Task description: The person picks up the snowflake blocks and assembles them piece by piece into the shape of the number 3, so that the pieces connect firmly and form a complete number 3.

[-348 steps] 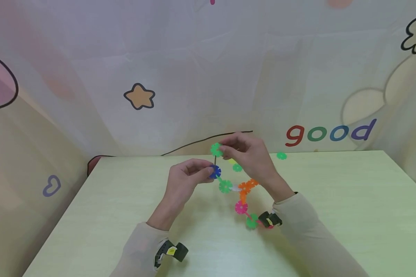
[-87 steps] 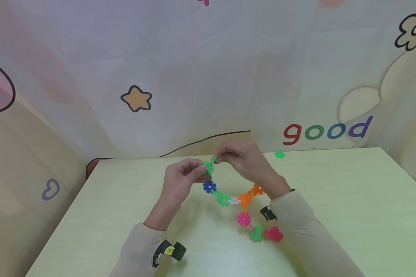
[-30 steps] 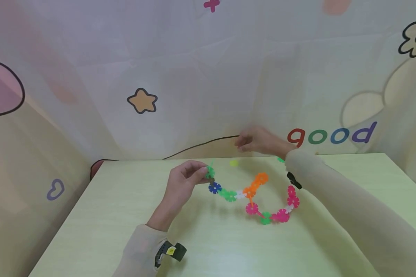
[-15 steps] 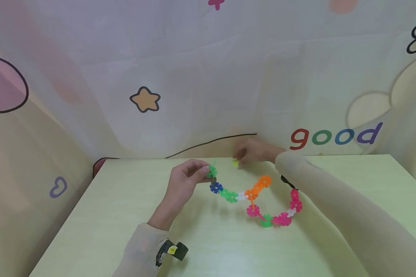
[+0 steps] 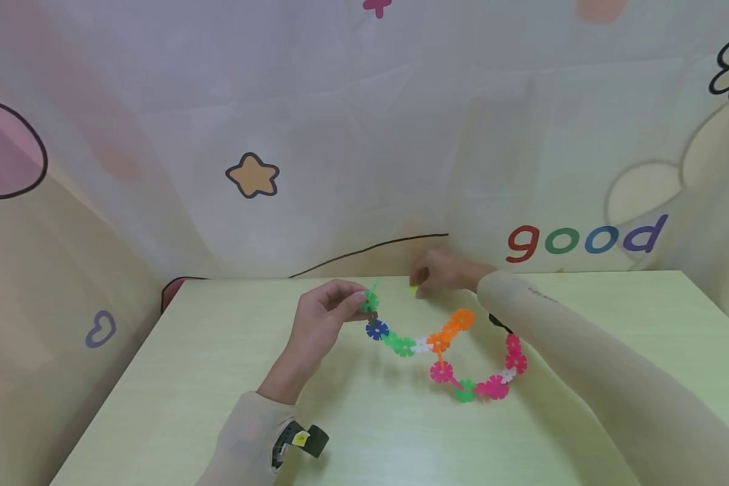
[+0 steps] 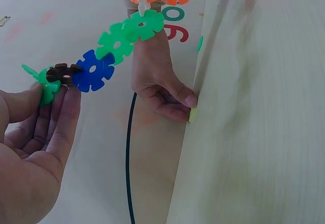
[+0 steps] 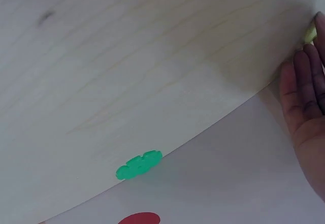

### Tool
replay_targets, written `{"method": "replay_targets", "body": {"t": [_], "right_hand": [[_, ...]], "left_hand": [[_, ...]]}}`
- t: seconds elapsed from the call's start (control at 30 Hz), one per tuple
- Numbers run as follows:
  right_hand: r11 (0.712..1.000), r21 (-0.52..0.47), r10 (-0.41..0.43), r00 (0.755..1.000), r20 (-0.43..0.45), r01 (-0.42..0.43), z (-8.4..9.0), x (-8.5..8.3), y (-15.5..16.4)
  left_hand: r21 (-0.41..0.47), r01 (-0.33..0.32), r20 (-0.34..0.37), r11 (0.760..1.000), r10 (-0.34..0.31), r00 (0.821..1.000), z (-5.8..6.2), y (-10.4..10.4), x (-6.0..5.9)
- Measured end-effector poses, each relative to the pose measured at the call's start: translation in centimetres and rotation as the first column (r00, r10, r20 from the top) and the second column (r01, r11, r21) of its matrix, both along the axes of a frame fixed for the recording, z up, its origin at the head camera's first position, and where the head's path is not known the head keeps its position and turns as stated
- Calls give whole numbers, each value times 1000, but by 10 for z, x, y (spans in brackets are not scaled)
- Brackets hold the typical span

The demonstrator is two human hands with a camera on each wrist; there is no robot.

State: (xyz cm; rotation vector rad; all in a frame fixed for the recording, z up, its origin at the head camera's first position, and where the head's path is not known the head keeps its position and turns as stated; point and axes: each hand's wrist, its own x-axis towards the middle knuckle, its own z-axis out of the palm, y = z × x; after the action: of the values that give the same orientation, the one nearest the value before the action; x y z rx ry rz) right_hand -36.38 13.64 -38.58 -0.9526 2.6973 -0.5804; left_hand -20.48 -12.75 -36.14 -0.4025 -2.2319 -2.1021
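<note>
My left hand (image 5: 322, 314) pinches a green snowflake disc (image 5: 371, 302) at the end of a joined chain. From there the chain runs through a brown disc (image 6: 63, 74), a blue disc (image 5: 376, 330), green discs (image 5: 404, 347), a white one (image 5: 422, 345) and orange ones (image 5: 439, 342). Pink discs (image 5: 496, 387) form its curved lower end. Another small green disc sticks up from the pinched one. At the table's back edge, my right hand (image 5: 442, 272) pinches a yellow snowflake disc (image 6: 192, 115), mostly covered by the fingers.
A loose green disc (image 7: 139, 165) lies at the table's back edge, beside the right hand. Behind the pale wooden table (image 5: 176, 391) hangs a printed cloth (image 5: 352, 148). Black wrist cameras (image 5: 304, 440) are strapped over the sleeves.
Earlier the right hand fitted green discs onto the chain above the blue one. It has since let go, moved back and taken hold of the yellow disc. The left hand keeps holding the chain.
</note>
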Motion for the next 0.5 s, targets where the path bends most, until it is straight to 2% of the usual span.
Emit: {"method": "replay_targets", "body": {"t": [0.3,0.5], "right_hand": [[995,-89,-34,996,87,42,5,7,8],[970,-229,-70,995,66,83,29,21,16]], "left_hand": [[4,-13,2,1000,13,1000,-1,1,0],[0,-25,3,1000,25,1000,-2,1,0]]}}
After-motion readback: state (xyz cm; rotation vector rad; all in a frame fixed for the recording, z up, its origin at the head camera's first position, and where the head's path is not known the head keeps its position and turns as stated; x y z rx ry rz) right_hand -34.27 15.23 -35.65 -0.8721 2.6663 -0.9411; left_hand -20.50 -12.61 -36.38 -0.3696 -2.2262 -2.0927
